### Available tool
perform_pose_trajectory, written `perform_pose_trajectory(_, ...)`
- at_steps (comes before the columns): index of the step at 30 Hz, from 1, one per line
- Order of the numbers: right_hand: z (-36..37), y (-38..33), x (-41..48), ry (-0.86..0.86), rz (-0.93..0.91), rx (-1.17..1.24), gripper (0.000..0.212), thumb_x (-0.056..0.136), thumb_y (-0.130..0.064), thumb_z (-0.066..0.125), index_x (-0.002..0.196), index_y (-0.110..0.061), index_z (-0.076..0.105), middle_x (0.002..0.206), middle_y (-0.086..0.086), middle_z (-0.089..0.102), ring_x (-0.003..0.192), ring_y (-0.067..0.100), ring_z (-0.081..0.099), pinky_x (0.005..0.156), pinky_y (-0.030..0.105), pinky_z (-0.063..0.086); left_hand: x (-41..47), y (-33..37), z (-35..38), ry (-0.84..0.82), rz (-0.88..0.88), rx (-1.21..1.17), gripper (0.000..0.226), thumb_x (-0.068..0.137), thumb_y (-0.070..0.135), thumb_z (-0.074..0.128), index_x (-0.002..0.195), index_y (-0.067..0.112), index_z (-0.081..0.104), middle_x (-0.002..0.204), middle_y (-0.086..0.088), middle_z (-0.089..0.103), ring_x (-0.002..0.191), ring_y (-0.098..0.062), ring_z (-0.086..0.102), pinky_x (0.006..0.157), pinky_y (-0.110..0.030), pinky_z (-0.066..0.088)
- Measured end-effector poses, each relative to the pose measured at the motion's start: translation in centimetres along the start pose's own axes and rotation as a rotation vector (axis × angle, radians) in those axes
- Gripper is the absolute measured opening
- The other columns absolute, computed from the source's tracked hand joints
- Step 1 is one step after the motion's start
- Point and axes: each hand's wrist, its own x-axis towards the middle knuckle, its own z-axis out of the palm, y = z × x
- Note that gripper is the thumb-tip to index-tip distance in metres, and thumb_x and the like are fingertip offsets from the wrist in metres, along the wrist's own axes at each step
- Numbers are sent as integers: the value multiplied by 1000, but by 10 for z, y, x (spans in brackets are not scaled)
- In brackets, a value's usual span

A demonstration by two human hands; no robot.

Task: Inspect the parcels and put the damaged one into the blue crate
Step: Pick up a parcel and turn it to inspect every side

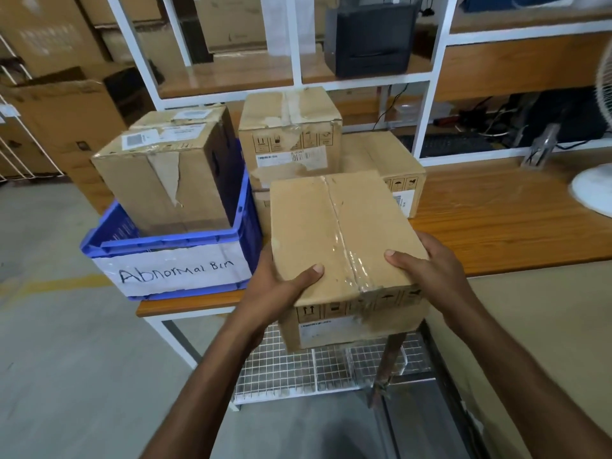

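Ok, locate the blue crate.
The blue crate sits left of centre in the head view, at the left end of the table, a torn parcel inside it.

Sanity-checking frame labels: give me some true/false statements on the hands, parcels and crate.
1. The left hand and right hand both grip one parcel. True.
2. The blue crate holds nothing. False: a parcel with torn tape sits in it.
3. The crate's label reads "Abnormal Bin". True.
4. The held parcel lies flat on the table. False: it is held up in front of the table's edge.
5. The crate stands right of the stacked parcels. False: it is on their left.
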Motion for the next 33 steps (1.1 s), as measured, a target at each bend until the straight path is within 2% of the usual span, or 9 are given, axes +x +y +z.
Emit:
perform_pose_trajectory(4, -21, -20, -4, 143, -78, 17, 37, 91, -35, 75, 127, -34, 71, 108, -16, 74, 102, 13, 68, 86, 40, 55, -2, 21, 8, -61, 87, 26, 74, 83, 40, 85, 140, 42, 37, 121, 29, 58, 97, 21, 61, 76, -7, 52)
perform_pose_trajectory(10, -50, -40, 16, 233, -154, 45, 47, 83, -43, 71, 129, -33, 71, 109, -17, 75, 101, 9, 69, 84, 35, 52, 18, 52, 30, -113, 209, 28, 80, 86, 35, 83, 151, 35, 36, 130, 25, 57, 102, 23, 58, 79, -4, 51)
perform_pose_trajectory(13, -65, -41, 38, 282, -175, 41, 46, 82, -44, 69, 125, -31, 73, 109, -14, 76, 102, 11, 69, 82, 34, 51, 34, 67, 49, -119, 269, 60, 86, 86, 36, 83, 155, 32, 32, 139, 18, 55, 115, 14, 55, 94, -13, 51)
perform_pose_trajectory(17, -88, -43, 79, 392, -193, 36, 38, 80, -45, 68, 115, -32, 78, 101, -16, 76, 97, 13, 70, 85, 40, 55, 61, 85, 81, -128, 297, 81, 94, 83, 46, 85, 155, 35, 26, 142, 17, 54, 125, -1, 56, 108, -35, 52)
perform_pose_trajectory(21, -127, -47, 124, 435, -247, 19, 34, 79, -44, 71, 104, -25, 81, 96, -15, 76, 98, 14, 70, 82, 35, 53, 76, 114, 110, -137, 315, 83, 92, 83, 48, 85, 153, 36, 26, 141, 19, 53, 127, -3, 55, 106, -33, 51)
perform_pose_trajectory(24, -154, -55, 150, 415, -278, -6, 9, 85, -37, 72, 90, -36, 80, 91, -24, 75, 94, 7, 70, 89, 42, 56, 80, 129, 129, -115, 330, 54, 89, 85, 44, 84, 152, 36, 26, 140, 18, 54, 127, -4, 55, 106, -33, 51)
perform_pose_trajectory(27, -172, -60, 162, 443, -316, 15, 14, 87, -33, 73, 77, -42, 78, 83, -25, 75, 90, 10, 70, 90, 46, 55, 85, 139, 141, -109, 347, 56, 86, 85, 45, 83, 149, 37, 26, 141, 16, 55, 128, -7, 56, 111, -42, 50)
perform_pose_trajectory(31, -177, -75, 170, 508, -275, 82, 17, 91, -29, 65, 87, -34, 80, 84, -17, 75, 89, 11, 70, 93, 51, 55, 99, 157, 150, -124, 362, 89, 95, 78, 59, 82, 149, 35, 25, 142, 14, 54, 127, -10, 57, 110, -45, 51)
perform_pose_trajectory(33, -184, -80, 174, 524, -287, 68, 22, 88, -32, 60, 91, -31, 81, 97, -4, 76, 98, 24, 70, 87, 51, 54, 103, 163, 157, -121, 382, 106, 99, 72, 67, 77, 153, 39, 26, 148, 11, 49, 130, -13, 56, 109, -46, 51)
